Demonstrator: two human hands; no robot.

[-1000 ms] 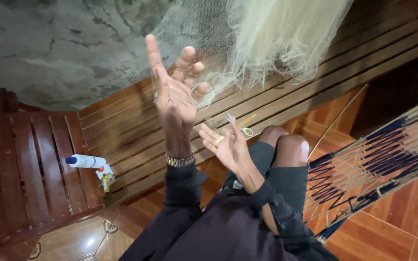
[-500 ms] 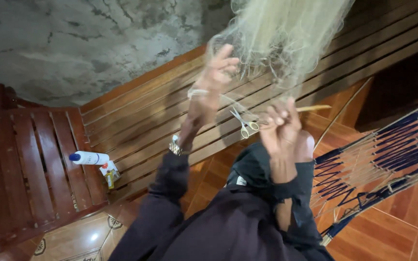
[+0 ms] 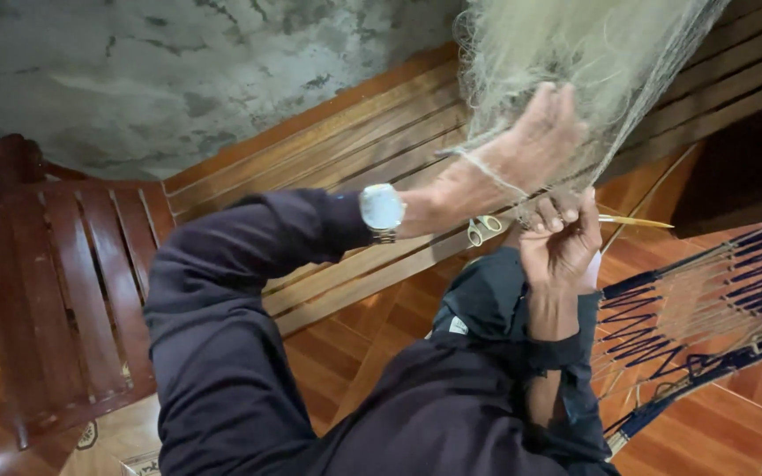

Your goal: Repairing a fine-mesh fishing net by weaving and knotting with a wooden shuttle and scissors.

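A pale fishing net (image 3: pixel 575 44) hangs from above at the upper right. My left hand (image 3: pixel 522 154) reaches up into its lower edge and grips the mesh, with a cord looped over the wrist side of the hand. A silver wristwatch (image 3: pixel 381 210) sits on that wrist. Just below, my right hand (image 3: pixel 562 242) pinches the net strands and holds a thin yellow netting needle (image 3: pixel 637 222) that points right. Small scissors (image 3: pixel 484 229) show between the two hands.
A slatted wooden bench (image 3: pixel 63 291) stands at the left against a rough grey wall (image 3: pixel 178 70). A wooden slat backrest (image 3: pixel 354 159) runs behind the hands. A blue and tan striped hammock (image 3: pixel 707 300) stretches at the right over an orange tiled floor (image 3: pixel 337 353).
My left hand went from open with spread fingers to closed in the net higher up. My right hand rose close under it. The view shifted nearer, and the bottle on the bench left the frame.
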